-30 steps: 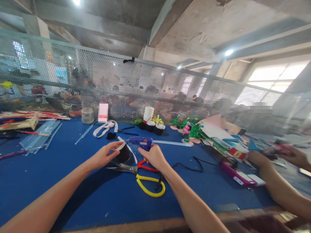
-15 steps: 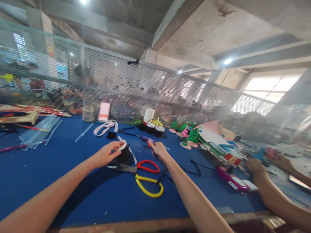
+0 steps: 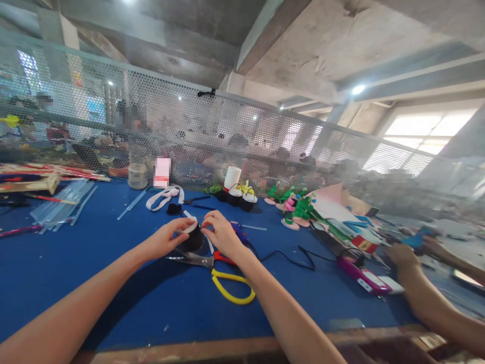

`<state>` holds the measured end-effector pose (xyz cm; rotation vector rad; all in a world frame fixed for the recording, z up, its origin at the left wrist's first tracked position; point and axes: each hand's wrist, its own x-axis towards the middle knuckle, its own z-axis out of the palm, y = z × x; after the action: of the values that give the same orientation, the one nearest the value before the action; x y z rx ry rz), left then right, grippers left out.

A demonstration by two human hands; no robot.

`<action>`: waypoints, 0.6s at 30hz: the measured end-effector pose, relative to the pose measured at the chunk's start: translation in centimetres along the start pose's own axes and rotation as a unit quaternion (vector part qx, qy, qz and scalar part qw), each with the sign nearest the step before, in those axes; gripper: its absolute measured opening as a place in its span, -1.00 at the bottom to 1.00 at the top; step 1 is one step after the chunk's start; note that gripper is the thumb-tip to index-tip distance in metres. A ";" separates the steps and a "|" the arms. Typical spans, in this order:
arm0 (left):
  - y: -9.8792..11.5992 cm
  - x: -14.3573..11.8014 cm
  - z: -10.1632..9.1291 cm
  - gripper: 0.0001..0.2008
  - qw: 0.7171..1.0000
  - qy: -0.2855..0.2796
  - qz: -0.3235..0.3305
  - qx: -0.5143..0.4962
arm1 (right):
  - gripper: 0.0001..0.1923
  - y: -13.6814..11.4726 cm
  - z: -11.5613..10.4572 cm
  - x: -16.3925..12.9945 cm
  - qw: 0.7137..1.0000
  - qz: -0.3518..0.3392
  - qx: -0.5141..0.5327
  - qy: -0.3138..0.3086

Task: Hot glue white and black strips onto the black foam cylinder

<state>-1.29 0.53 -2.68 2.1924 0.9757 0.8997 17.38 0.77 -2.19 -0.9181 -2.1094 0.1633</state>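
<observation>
My left hand point(image 3: 166, 238) is closed on a small black bucket point(image 3: 194, 240) with a white rim, its thumb and fingers pinching the rim from the left. At the bucket's right side my right hand point(image 3: 223, 233) holds thumb and fingertips together; what lies between them is too small to make out. Behind that hand a blue-purple glue gun point(image 3: 239, 232) rests on the table, partly hidden. Scissors point(image 3: 233, 288) with one red and one yellow handle lie just in front of the bucket, the red handle mostly covered by my right hand.
Similar small buckets point(image 3: 248, 202) stand at the back beside a white spool point(image 3: 232, 178). Green figures point(image 3: 303, 208) on pink discs are right of them. Clear glue sticks point(image 3: 64, 202) lie left. A co-worker's arm point(image 3: 413, 283) reaches in near a purple device point(image 3: 361, 277).
My right hand has let go of the glue gun, which now lies on the table, and has moved left to the bucket's side. My left hand keeps its hold.
</observation>
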 end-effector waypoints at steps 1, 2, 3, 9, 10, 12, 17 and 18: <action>0.0 0.0 0.0 -0.62 1.000 -0.002 0.002 0.000 | -0.93 0.0 0.0 -0.1 1.000 -0.001 -0.004 0.000; 0.0 0.0 0.0 -0.62 1.000 -0.003 0.006 0.002 | -0.92 0.0 0.0 -0.2 1.000 -0.003 -0.004 0.002; -0.1 0.0 0.0 -0.62 1.000 -0.003 0.008 0.005 | -0.90 -0.1 0.0 -0.4 1.000 -0.002 -0.001 0.008; 0.3 -0.1 0.0 -0.58 1.000 -0.014 -0.003 0.016 | -0.98 -1.0 -0.5 -0.9 0.988 0.123 0.093 0.000; 0.4 -0.1 -0.1 -0.58 1.000 -0.017 -0.003 0.014 | -0.97 -1.1 -0.6 -0.9 0.985 0.135 0.104 -0.003; 0.9 -0.2 -0.1 -0.59 1.000 -0.021 0.000 0.006 | -0.96 -1.3 -0.9 -0.9 0.983 0.143 0.112 0.004; 2.1 -0.3 -0.5 -0.63 0.998 -0.050 -0.002 -0.029 | -0.94 -1.6 -1.7 -1.0 0.983 0.130 0.130 0.025; 2.3 -0.3 -0.6 -0.66 0.998 -0.057 -0.001 -0.040 | -0.93 -1.6 -1.8 -1.1 0.983 0.128 0.132 0.025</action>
<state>-0.94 -0.88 -0.77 2.1486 0.8730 0.7886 18.24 -1.47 -1.01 -1.0163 -1.8622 0.5325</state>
